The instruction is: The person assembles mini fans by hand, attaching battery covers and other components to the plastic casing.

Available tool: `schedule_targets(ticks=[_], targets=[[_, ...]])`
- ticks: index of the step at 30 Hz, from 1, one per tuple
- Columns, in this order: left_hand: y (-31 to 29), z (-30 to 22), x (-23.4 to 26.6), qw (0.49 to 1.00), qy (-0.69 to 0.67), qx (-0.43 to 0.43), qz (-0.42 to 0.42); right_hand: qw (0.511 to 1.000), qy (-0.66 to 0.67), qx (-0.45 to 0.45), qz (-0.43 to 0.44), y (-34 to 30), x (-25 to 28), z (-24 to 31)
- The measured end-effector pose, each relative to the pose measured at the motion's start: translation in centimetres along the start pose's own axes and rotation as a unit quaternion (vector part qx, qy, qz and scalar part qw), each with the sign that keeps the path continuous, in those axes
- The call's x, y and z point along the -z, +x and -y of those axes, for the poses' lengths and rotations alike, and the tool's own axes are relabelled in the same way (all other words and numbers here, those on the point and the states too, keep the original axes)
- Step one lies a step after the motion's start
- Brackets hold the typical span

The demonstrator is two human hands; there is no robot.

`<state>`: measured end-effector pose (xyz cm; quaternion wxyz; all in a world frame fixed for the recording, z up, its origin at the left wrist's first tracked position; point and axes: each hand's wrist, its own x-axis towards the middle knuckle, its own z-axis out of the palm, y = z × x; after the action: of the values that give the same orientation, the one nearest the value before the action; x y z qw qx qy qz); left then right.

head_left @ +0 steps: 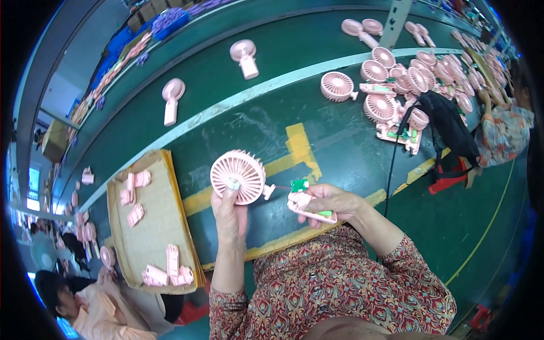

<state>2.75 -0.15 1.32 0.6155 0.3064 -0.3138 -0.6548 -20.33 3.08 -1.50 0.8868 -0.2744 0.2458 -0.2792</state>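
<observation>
My left hand (pixel 228 218) grips a round pink fan head (pixel 247 170) by its rim, thumb on the hub at the middle of the grille. A short neck juts from the fan head's right side. My right hand (pixel 334 204) holds a pink handle shell (pixel 320 216) with a green part inside it. At the shell's upper end sits a small green circuit board (pixel 298 186). A thin reddish wire seems to run from the fan's neck to the board. Both hands are above the near edge of the green table (pixel 238 127).
A shallow cardboard tray (pixel 150 226) with several pink shell pieces lies to the left. Pink fans (pixel 385 71) are heaped at the right, near a black bag (pixel 450 127). Two pink handheld fans (pixel 245 56) lie on the belt beyond. Co-workers sit at left and right.
</observation>
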Motion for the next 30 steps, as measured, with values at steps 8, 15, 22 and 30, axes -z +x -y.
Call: schedule_targets(ticks=[8, 15, 22, 30], targets=[[-0.8, -0.5, -0.3, 0.999, 0.033, 0.013, 0.028, 0.997, 0.057, 0.05, 0.001, 0.9, 1.4, -1.2], [-1.8, -0.9, -1.6, 0.989, 0.085, 0.06, 0.107, 0.99, 0.011, -0.003, -0.14, 1.0, -0.1, -0.1], [-0.4, 1.7, -1.5, 0.981, 0.191, -0.002, -0.035, 0.988, -0.089, 0.037, -0.123, 1.6, -1.3, -1.4], [-0.4, 2.7, -1.1, 0.977, 0.208, 0.026, -0.031, 0.986, -0.106, 0.051, -0.119, 1.4, -2.6, -1.4]])
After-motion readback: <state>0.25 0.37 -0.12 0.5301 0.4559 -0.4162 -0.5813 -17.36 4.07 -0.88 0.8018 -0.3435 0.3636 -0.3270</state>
